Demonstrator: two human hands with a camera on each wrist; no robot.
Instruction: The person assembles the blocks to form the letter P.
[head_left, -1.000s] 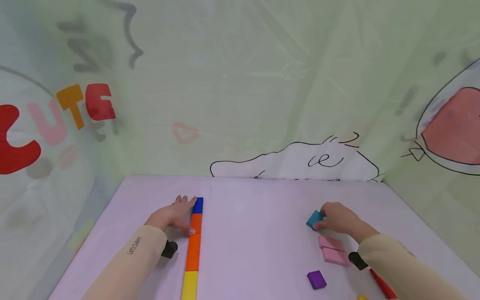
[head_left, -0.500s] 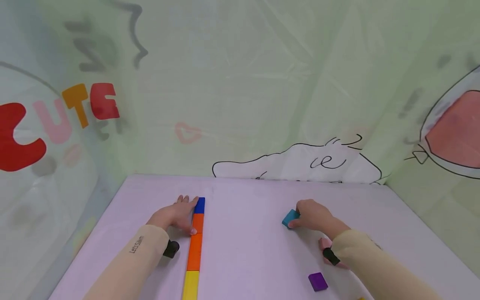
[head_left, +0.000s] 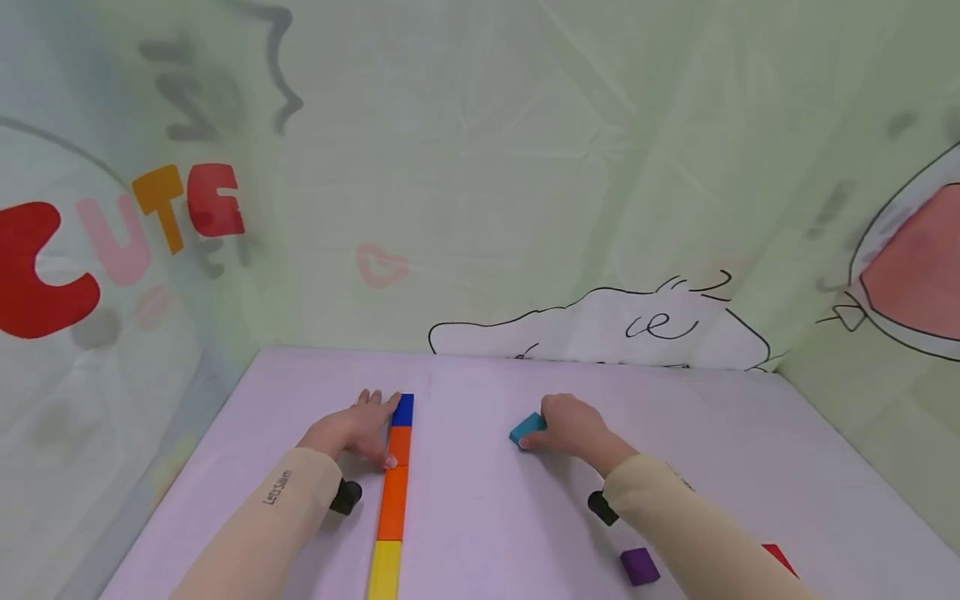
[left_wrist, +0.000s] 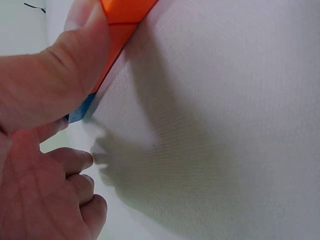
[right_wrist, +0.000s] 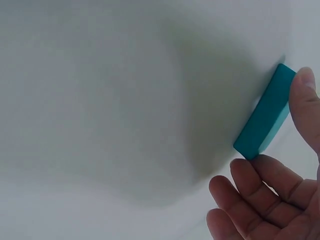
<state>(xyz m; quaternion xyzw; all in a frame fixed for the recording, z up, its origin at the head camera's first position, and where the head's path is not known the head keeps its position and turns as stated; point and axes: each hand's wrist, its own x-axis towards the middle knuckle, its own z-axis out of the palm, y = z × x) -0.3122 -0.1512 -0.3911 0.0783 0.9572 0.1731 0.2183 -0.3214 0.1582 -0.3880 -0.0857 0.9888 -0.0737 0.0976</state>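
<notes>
The right hand [head_left: 577, 431] pinches a teal block [head_left: 527, 432] to the right of the row of blocks [head_left: 393, 502] the left hand [head_left: 356, 429] touches with spread fingers, and an uneven grip could twist that block loose.

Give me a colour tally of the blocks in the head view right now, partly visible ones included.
Blue block: 1
Orange blocks: 2
Yellow block: 1, cut by the frame
Teal block: 1, in the right hand
Purple block: 1
Red block: 1, partly hidden
Total: 7
</notes>
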